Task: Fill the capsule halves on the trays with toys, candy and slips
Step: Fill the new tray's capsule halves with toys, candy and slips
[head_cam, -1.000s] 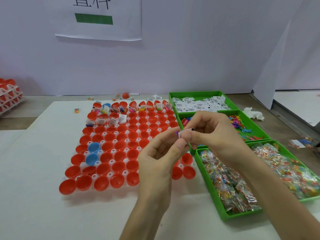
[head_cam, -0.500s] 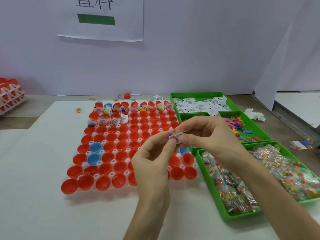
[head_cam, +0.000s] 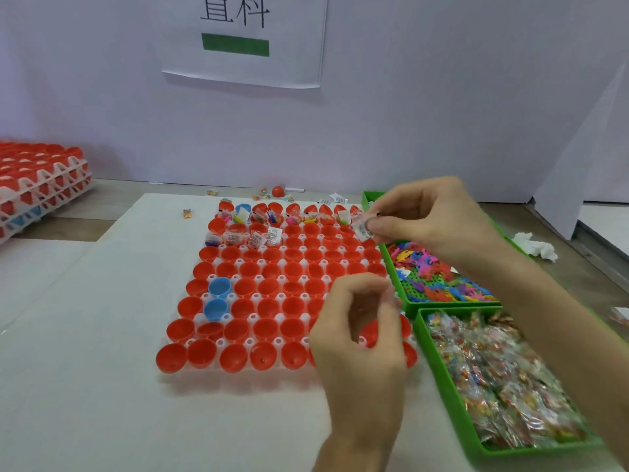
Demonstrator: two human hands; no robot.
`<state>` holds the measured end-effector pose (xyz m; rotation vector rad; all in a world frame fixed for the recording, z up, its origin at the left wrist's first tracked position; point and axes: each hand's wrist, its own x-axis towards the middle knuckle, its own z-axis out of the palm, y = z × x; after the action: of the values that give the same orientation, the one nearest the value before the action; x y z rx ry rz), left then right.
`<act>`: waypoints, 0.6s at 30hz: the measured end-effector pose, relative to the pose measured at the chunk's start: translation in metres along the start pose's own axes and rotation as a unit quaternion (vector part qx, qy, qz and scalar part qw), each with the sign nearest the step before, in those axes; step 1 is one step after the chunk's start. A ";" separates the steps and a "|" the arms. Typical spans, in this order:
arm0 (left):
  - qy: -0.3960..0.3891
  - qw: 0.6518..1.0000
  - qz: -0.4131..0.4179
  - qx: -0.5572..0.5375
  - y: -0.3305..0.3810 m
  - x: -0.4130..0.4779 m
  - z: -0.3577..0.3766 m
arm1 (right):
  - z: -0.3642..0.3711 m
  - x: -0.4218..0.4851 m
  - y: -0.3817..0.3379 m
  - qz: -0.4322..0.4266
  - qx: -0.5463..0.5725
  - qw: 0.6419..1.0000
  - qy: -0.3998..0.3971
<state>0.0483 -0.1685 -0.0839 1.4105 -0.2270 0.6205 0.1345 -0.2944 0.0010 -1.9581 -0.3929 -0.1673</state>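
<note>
Over the near right part of the tray (head_cam: 220,342), the left hand (head_cam: 357,335) is hovering with its fingers curled and thumb close to forefinger; blur is hiding whether anything is held between them. Up and to its right, the right hand (head_cam: 432,219) is pinching a small printed slip (head_cam: 361,229) in the air above the tray's far right edge. Judging by the layout, this slip is heading for an unfilled capsule half (head_cam: 292,229) in the second row. It is likely going best if released low over the cup, so the light paper is not drifting into a neighbour.

At far left, spare trays (head_cam: 37,189) are sitting stacked. The working tray on the tabletop (head_cam: 85,335) is carrying mostly empty red halves and two blue ones (head_cam: 219,287). Only the far row and part of the next are holding contents. Rightward, one green bin (head_cam: 405,294) is holding bright toys (head_cam: 439,267). A nearer bin (head_cam: 442,379) is holding wrapped candy (head_cam: 493,379).
</note>
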 end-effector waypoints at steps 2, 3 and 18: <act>-0.053 0.995 0.069 0.040 0.000 -0.004 0.002 | 0.012 0.028 0.005 -0.003 -0.072 0.997 -0.012; -0.070 0.990 0.106 0.055 -0.001 -0.005 0.003 | 0.022 0.041 0.009 -0.007 -0.112 0.993 -0.022; -0.070 0.985 0.152 0.044 -0.007 -0.006 0.005 | 0.094 0.102 0.064 -0.012 -0.313 0.947 -0.067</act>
<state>0.0479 -0.1749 -0.0923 1.5193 -0.5394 0.7887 0.2460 -0.2123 -0.0633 -2.6029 -0.4941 -0.1917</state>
